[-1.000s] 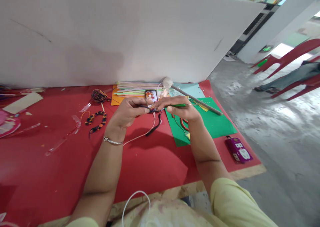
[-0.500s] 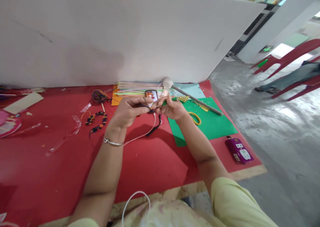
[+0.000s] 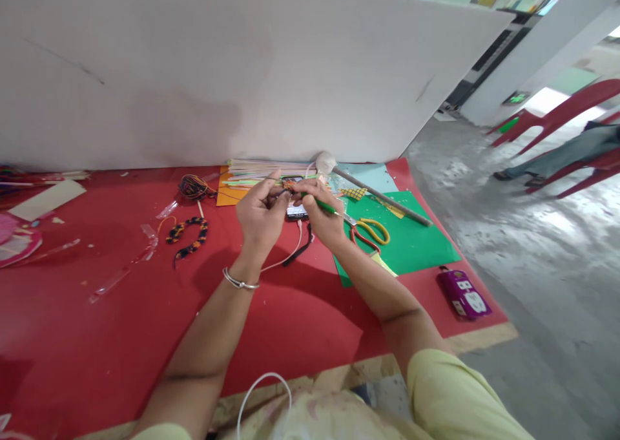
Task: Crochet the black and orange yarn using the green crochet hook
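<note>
My left hand (image 3: 263,212) is closed in a pinch over the phone, holding a small dark piece of yarn work (image 3: 281,193); its details are too small to make out. My right hand (image 3: 323,215) is closed around a green-handled crochet hook (image 3: 327,205), with the handle's end pointing right. The hook's tip is hidden between the fingers, where both hands meet. Partly covered beneath them, a lit phone (image 3: 296,211) lies with a white cable attached. On the left a curved black-and-orange corded strip (image 3: 188,238) rests near a tangled ball of dark yarn (image 3: 191,187).
Yellow-and-red-handled scissors (image 3: 375,232) and a grey stick (image 3: 387,198) lie on a green sheet (image 3: 411,249). Pale straws (image 3: 266,167) line the back by a white panel (image 3: 194,72). A purple packet (image 3: 464,293) sits near the red table's right edge. Beyond are red chairs (image 3: 571,110).
My left hand has turned more upright and moved slightly right. My right hand has rolled over and moved down a little, bringing the hook's green handle across it. The scissors show more fully.
</note>
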Available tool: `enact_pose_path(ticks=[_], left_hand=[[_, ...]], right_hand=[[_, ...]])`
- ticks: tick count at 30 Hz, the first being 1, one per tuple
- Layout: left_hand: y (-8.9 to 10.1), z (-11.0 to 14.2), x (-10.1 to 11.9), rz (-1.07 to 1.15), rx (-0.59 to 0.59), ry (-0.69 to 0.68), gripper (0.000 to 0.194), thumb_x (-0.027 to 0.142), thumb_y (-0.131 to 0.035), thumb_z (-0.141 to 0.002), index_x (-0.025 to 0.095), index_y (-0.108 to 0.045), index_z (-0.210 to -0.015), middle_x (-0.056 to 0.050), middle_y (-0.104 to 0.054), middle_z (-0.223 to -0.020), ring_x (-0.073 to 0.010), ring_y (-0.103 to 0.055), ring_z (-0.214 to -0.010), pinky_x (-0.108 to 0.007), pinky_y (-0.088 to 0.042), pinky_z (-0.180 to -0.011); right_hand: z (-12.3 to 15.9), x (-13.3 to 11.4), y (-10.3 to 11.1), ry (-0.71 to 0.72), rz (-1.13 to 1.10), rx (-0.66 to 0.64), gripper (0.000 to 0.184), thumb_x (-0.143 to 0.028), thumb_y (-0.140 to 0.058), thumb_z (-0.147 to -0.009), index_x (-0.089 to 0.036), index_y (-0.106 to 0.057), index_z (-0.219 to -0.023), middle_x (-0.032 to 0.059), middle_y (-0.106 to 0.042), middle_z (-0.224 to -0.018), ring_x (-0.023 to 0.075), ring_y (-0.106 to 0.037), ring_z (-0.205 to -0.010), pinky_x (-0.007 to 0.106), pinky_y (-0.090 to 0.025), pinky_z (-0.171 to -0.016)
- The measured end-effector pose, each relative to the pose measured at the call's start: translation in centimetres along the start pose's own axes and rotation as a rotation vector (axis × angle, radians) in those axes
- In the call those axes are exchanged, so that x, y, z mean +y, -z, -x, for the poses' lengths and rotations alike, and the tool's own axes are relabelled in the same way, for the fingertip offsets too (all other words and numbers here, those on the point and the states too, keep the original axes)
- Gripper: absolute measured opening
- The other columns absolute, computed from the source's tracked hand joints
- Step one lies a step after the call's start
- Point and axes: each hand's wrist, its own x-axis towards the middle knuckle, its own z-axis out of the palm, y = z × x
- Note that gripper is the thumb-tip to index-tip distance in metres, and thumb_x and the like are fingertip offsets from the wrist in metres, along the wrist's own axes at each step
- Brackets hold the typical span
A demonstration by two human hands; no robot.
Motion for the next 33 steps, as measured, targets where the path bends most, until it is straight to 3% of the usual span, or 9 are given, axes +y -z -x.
enact_pose_path(ticks=[4, 7, 10, 16, 27, 33], left_hand=[[-0.9, 0.4, 0.1, 0.197, 0.021, 0.137, 0.035, 0.019, -0.081, -0.07, 0.024, -0.083, -0.105, 0.005, -0.061, -0.07, -0.0073, -0.044, -0.057, -0.022, -0.037, -0.054], [-0.1, -0.4, 0.6, 0.415, -0.138, 0.36, 0.033, 0.018, -0.087, -0.058, 0.018, -0.083, -0.091, 0.008, -0.048, -0.059, -0.0037, -0.028, -0.047, -0.022, -0.024, -0.044], [1.4, -1.6, 0.7, 0.453, -0.3, 0.461, 0.033, 0.015, -0.088, -0.054, 0.015, -0.083, -0.087, 0.007, -0.048, -0.056, -0.0019, -0.028, -0.045, -0.02, -0.02, -0.043], [2.9, -2.3, 0.4, 0.419, -0.393, 0.47, 0.036, 0.015, -0.089, -0.058, 0.017, -0.087, -0.094, 0.006, -0.052, -0.051, -0.0021, -0.027, -0.044, -0.021, -0.024, -0.045], [3.1, -2.2, 1.2, 0.368, -0.419, 0.471, 0.034, 0.011, -0.085, -0.053, 0.015, -0.087, -0.087, -0.005, -0.072, -0.075, -0.0037, -0.04, -0.051, -0.022, -0.022, -0.045], [3.2, -2.1, 1.1, 0.37, -0.451, 0.461, 0.029, 0.01, -0.08, -0.053, 0.014, -0.086, -0.081, -0.001, -0.065, -0.06, -0.0014, -0.031, -0.043, -0.023, -0.019, -0.045]], right_hand=[[0.7, -0.2, -0.3, 0.142, 0.239, 0.058, 0.033, -0.058, -0.072, -0.094, -0.034, -0.083, -0.114, 0.0084, -0.072, -0.118, 0.0252, -0.067, -0.116, 0.042, -0.056, -0.107], [0.0, 0.0, 0.6, 0.11, 0.244, 0.006, 0.039, -0.064, -0.069, -0.093, -0.032, -0.083, -0.111, 0.0088, -0.075, -0.116, 0.0261, -0.069, -0.114, 0.044, -0.056, -0.107], [-1.4, 0.0, 2.0, 0.107, 0.138, -0.163, 0.037, -0.059, -0.069, -0.095, -0.029, -0.083, -0.111, 0.0078, -0.079, -0.109, 0.024, -0.073, -0.107, 0.044, -0.058, -0.104], [-2.5, -0.8, 4.3, 0.04, 0.098, -0.317, 0.036, -0.058, -0.072, -0.094, -0.028, -0.084, -0.111, 0.0072, -0.081, -0.108, 0.0224, -0.073, -0.112, 0.042, -0.058, -0.105], [-2.9, -4.3, 4.9, 0.013, 0.104, -0.5, 0.028, -0.043, -0.065, -0.102, -0.028, -0.083, -0.118, 0.0076, -0.081, -0.119, 0.0239, -0.074, -0.122, 0.042, -0.055, -0.111], [-3.0, -4.7, 5.4, 0.014, 0.101, -0.569, 0.03, -0.043, -0.065, -0.102, -0.024, -0.083, -0.116, 0.0103, -0.081, -0.121, 0.025, -0.075, -0.123, 0.042, -0.055, -0.112]])
